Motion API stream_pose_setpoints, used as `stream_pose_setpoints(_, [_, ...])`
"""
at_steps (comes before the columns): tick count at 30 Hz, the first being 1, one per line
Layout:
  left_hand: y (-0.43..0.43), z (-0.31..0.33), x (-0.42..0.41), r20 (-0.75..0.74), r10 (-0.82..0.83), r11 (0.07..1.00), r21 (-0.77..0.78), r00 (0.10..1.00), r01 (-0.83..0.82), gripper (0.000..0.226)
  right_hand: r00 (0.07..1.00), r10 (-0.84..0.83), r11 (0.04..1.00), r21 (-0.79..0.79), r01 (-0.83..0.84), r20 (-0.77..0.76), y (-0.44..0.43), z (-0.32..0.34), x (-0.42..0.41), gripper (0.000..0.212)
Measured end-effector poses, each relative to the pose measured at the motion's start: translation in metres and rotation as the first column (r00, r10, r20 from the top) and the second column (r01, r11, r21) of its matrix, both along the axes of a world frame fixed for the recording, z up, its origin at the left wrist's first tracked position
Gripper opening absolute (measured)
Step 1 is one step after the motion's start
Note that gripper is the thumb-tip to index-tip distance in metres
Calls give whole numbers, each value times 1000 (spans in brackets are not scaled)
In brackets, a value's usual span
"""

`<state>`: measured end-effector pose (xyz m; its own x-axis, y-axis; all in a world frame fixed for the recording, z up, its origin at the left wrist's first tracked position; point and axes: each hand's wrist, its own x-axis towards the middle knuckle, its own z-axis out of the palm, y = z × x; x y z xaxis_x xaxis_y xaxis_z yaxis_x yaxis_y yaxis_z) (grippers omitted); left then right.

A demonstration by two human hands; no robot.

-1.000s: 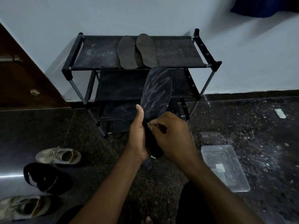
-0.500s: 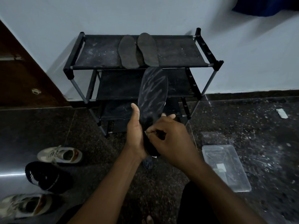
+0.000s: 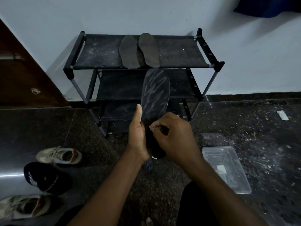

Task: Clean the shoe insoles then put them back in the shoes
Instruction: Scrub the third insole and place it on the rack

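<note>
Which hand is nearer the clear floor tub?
Right. The right hand, pinching a dark cloth, is just up-left of the tub; the left hand, gripping the insole, is farther left.

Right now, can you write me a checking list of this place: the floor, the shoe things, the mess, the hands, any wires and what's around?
surface: dark speckled floor, dusty with white flecks.
job's things: held insole, streaked; two insoles side by side on the shoe rack top shelf; two pale sneakers and a black shoe on the floor, left.
clutter: clear tub on the floor, right; white scrap beyond it.
grips: left hand grips the held insole, thumb up along its edge; right hand curled at its lower part, what it pinches too dark to tell.
cables: nothing seen.
surroundings: pale wall, brown door, blue cloth.
</note>
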<state>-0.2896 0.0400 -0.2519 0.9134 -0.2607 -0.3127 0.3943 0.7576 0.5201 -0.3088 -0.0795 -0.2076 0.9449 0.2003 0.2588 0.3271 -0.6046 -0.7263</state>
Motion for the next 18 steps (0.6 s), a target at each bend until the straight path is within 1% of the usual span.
stream_pose_setpoints(3, [-1,2,-1,-2,-19,999,-40,1000,19,79,998,57,998,-21,-57,-32,2,0,-3,9])
stream_pose_setpoints(6, [3,4,1,9,24,998,-57,1000,-23,88,990,116,993,-18,-118,-76,1,-2,-5,10])
stream_pose_setpoints(8, [6,7,3,12,29,999,-38,1000,-28,85,989,120,992,-16,-122,-85,0,-2,-4,10])
stream_pose_setpoints(10, [5,9,0,4,13,1000,-13,1000,-13,82,994,89,996,-4,-90,-62,1,-3,-4,10])
stream_pose_setpoints(13, [1,13,-6,-25,-89,995,45,996,90,92,999,32,999,6,-32,-7,7,0,-4,10])
stream_pose_setpoints(15, [1,14,-7,-39,-136,990,37,990,138,98,999,50,999,1,-50,-7,9,0,-5,10])
stream_pose_setpoints(18, [3,13,-5,-41,-74,997,19,996,75,90,995,99,995,-14,-99,-24,5,-3,-5,10])
